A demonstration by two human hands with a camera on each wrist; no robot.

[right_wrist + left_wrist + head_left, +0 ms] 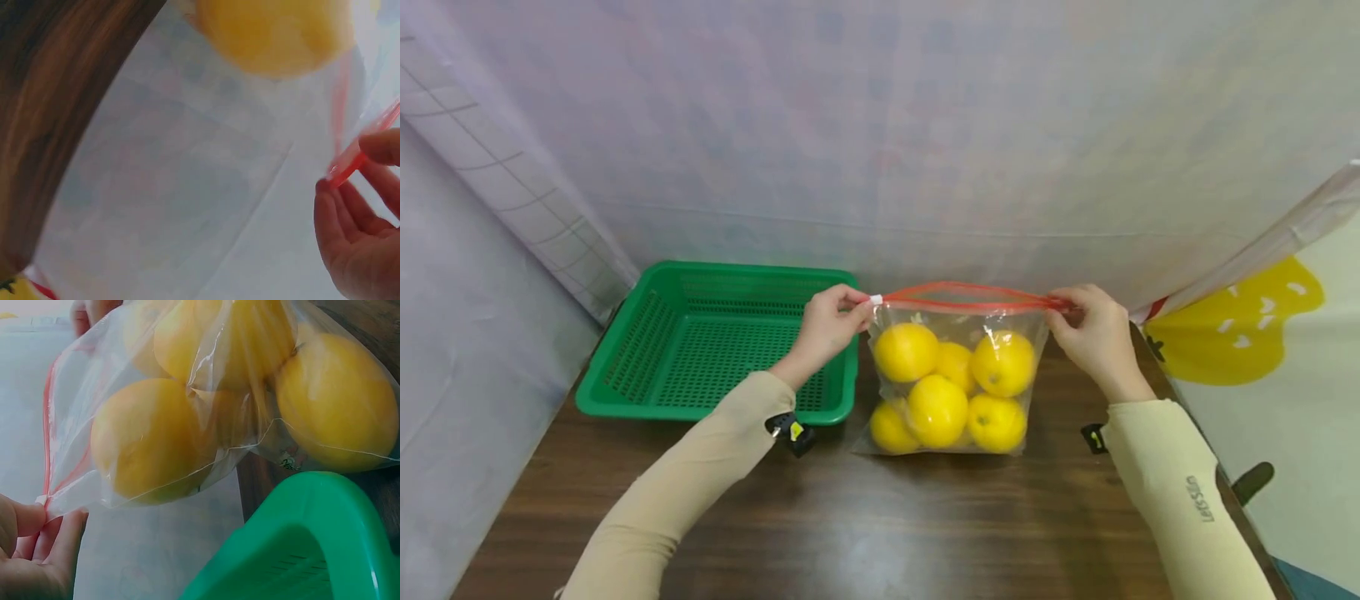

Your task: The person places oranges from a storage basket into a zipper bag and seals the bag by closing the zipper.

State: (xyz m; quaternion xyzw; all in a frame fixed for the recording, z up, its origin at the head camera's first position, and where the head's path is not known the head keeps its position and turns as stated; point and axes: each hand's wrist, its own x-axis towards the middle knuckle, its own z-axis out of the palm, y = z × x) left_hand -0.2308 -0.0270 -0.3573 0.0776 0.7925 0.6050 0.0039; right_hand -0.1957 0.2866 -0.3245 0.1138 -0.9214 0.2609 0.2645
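A clear zip bag with a red zip strip stands upright on the table, filled with several yellow, round, lemon-like fruits. At the white slider end of the strip, my left hand pinches the bag's top corner. My right hand pinches the opposite corner of the red strip. Between the two hands the mouth gapes slightly. In the left wrist view the white slider sits at the left thumb and fingertips. The right wrist view shows the red strip between thumb and fingers.
A green plastic basket with slotted walls stands left of the bag, partly behind the left forearm. The dark wooden table extends toward me. A pale cloth curtain hangs behind, and a cloth with a yellow print is at the right.
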